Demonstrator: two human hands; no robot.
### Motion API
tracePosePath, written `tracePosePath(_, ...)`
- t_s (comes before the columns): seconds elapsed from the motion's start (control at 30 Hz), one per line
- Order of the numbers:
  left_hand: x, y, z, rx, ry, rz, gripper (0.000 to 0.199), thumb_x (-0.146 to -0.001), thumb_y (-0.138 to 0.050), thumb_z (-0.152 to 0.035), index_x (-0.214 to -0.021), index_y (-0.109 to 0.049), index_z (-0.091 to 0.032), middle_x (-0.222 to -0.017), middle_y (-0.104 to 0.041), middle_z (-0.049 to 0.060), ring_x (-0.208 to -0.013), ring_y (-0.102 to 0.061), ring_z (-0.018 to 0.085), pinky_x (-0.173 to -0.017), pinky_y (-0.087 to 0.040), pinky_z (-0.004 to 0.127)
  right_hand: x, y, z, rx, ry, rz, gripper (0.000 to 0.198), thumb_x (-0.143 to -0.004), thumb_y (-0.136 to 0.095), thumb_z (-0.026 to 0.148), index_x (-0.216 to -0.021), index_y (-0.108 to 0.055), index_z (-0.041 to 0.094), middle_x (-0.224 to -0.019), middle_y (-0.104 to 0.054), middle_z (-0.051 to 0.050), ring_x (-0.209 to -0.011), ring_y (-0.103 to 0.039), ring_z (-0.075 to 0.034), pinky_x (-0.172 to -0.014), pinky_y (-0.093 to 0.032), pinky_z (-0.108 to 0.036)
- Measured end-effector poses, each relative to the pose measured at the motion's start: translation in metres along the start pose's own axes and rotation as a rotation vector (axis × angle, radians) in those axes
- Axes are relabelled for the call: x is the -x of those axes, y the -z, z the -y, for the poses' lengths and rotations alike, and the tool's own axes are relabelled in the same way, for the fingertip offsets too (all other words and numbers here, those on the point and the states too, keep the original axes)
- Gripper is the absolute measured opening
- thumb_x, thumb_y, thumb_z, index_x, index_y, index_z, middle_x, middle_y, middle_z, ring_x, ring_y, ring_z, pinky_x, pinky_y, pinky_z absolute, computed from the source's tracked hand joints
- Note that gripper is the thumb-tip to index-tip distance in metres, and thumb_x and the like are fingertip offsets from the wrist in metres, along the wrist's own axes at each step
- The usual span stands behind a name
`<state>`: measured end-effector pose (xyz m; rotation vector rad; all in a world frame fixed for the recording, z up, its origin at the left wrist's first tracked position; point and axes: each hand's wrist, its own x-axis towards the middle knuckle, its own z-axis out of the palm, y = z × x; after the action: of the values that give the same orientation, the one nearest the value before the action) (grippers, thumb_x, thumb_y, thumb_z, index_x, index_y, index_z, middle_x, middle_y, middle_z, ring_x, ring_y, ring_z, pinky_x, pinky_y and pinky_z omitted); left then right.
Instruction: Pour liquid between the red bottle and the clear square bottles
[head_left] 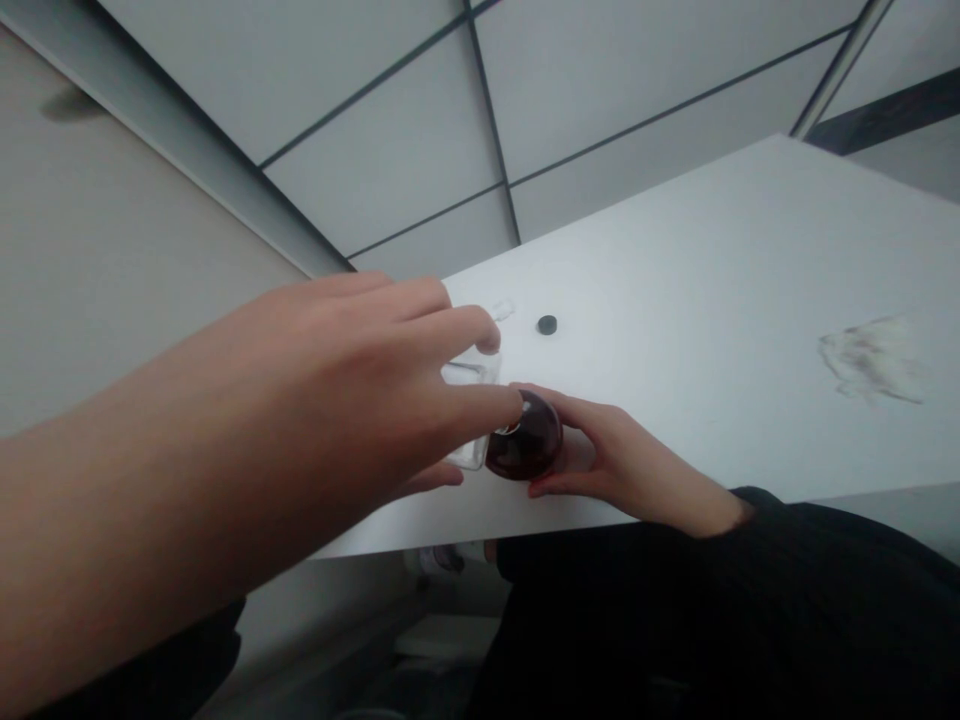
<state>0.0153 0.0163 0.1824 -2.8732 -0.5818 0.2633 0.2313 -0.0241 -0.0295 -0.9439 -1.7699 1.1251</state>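
At the left, a pale wall (pixel 127 270) is sloping down toward a set of light panels (pixel 382 190), whose dark seams are crossing behind the white table (pixel 675 300). The person's left hand (pixel 367 360) is extending from a bare forearm over the table, its fingers spreading around a clear container (pixel 474 456); the hand is covering much of this container, so how firmly it is gripping cannot be told. The tip of one left finger is overlapping the near-left side of a dark red, rounded bottle (pixel 536 440); whether it is touching cannot be told. The bottle is standing just beside the container, near the table's front edge. Beyond them, a small clear piece (pixel 504 309) is lying near a small dark cap (pixel 547 325). The right hand (pixel 630 460) is clasping the bottle from the right, fingers on the far side and thumb on the near side, its wrist emerging from a black sleeve (pixel 795 545). Farther right, a pale, crumpled-looking patch (pixel 874 360) is lying on the table, too blurred to identify.
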Motion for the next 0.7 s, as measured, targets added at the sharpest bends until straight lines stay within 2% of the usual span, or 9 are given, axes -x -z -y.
tracePosePath(0.1, -0.005, 0.004, -0.002, -0.062, -0.073, 0.04, 0.031, -0.105, -0.047, -0.045, -0.12, -0.071, -0.031, -0.116, -0.069, 0.001, -0.106, -0.066, 0.029, -0.107, -0.05, 0.058, -0.001, 0.0, 0.001, 0.002, 0.005, -0.004, 0.084, -0.075, -0.093, 0.039, -0.151, -0.057, 0.032, -0.155, -0.062, -0.006, -0.145, -0.056, -0.035, -0.122, -0.046, -0.053)
tracePosePath(0.27, -0.005, 0.004, -0.003, -0.1, -0.077, 0.057, 0.032, -0.104, -0.048, -0.047, -0.121, -0.069, -0.03, -0.117, -0.068, 0.002, -0.104, -0.065, 0.027, -0.105, -0.052, 0.054, -0.001, 0.002, 0.005, 0.005, -0.003, 0.007, 0.084, -0.075, -0.092, 0.036, -0.151, -0.057, 0.031, -0.154, -0.062, -0.007, -0.145, -0.055, -0.036, -0.122, -0.046, -0.055)
tracePosePath(0.4, -0.008, 0.006, -0.007, -0.139, -0.083, 0.037, 0.032, -0.104, -0.042, -0.037, -0.118, -0.069, -0.028, -0.113, -0.068, 0.003, -0.101, -0.065, 0.028, -0.097, -0.052, 0.052, -0.001, 0.002, 0.005, 0.004, 0.0, 0.004, 0.084, -0.075, -0.092, 0.036, -0.151, -0.057, 0.031, -0.155, -0.061, -0.006, -0.146, -0.055, -0.036, -0.123, -0.045, -0.054)
tracePosePath(0.53, -0.012, 0.009, -0.008, -0.056, -0.078, 0.04, 0.03, -0.098, -0.044, -0.025, -0.111, -0.07, -0.03, -0.112, -0.069, 0.002, -0.095, -0.068, 0.027, -0.094, -0.05, 0.048, -0.001, 0.001, 0.004, 0.006, 0.001, -0.008, 0.085, -0.074, -0.093, 0.035, -0.151, -0.058, 0.033, -0.154, -0.062, -0.006, -0.145, -0.056, -0.036, -0.123, -0.045, -0.056)
tracePosePath(0.7, -0.017, 0.012, -0.006, 0.018, -0.098, 0.045, 0.037, -0.095, -0.037, -0.015, -0.107, -0.07, -0.027, -0.106, -0.068, 0.0, -0.092, -0.068, 0.023, -0.097, -0.05, 0.045, -0.001, 0.0, 0.002, 0.003, 0.004, -0.005, 0.085, -0.075, -0.092, 0.034, -0.152, -0.057, 0.032, -0.154, -0.062, -0.007, -0.145, -0.056, -0.036, -0.122, -0.046, -0.055)
